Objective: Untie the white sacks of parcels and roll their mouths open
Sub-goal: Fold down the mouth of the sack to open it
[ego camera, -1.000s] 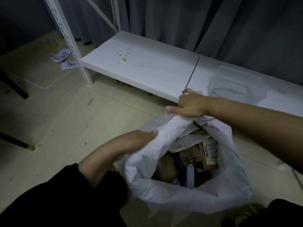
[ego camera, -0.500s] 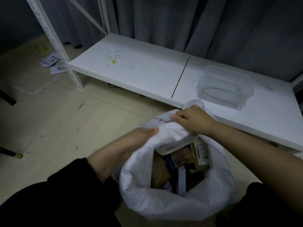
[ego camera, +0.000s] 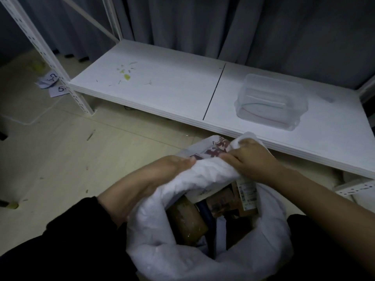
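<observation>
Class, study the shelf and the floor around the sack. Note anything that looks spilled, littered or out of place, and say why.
Yellow-green scraps lie scattered on the white shelf, like spilled litter. Numbered paper labels lie on the floor beside the rack's upright post, apparently fallen. The white sack looks intact.

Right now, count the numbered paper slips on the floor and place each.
2. The slip marked 5-2 lies crumpled on the floor left of the rack post; the second slip lies flat just nearer, partly behind that post. More may hide under the crumpled one.
</observation>
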